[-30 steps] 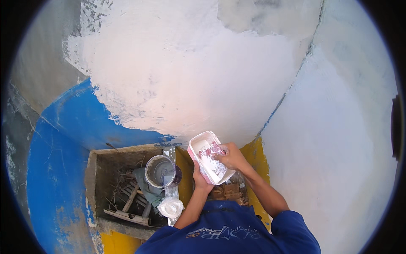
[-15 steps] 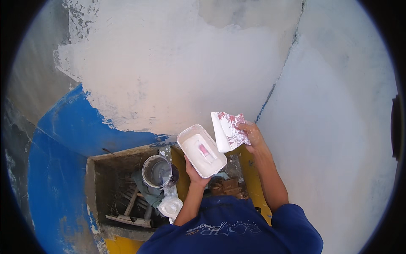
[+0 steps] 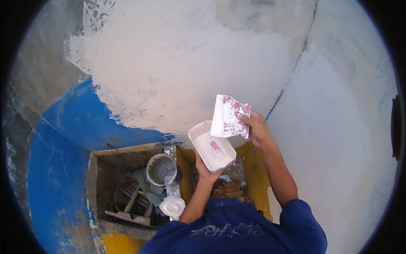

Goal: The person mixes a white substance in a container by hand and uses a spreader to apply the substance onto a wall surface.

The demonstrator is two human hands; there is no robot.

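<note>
My left hand (image 3: 205, 168) grips a white oblong plastic tub (image 3: 208, 142) from below; creamy white material with a pink patch shows inside. My right hand (image 3: 258, 127) is closed on a flat, red-and-white smeared scraper (image 3: 232, 116), held just above the tub's upper right, with a thick band of white paste along its left edge. Below and left of the tub, a round pail (image 3: 161, 167) with grey contents and a white crumpled thing (image 3: 172, 206) stand on a paint-spattered ledge (image 3: 173, 191).
A concrete trough (image 3: 101, 190) with sticks, wires and grey-green cloth lies at the lower left. Brown blocks (image 3: 232, 188) sit in a yellow-walled recess below my hands. Curved walls rise around, painted blue (image 3: 63, 169), patchy white (image 3: 169, 63) and pale grey, with a crack at the right.
My right hand has lifted the scraper out of the tub and moved it upward. My left hand, with the tub, dipped leftward and has come back slightly up and right.
</note>
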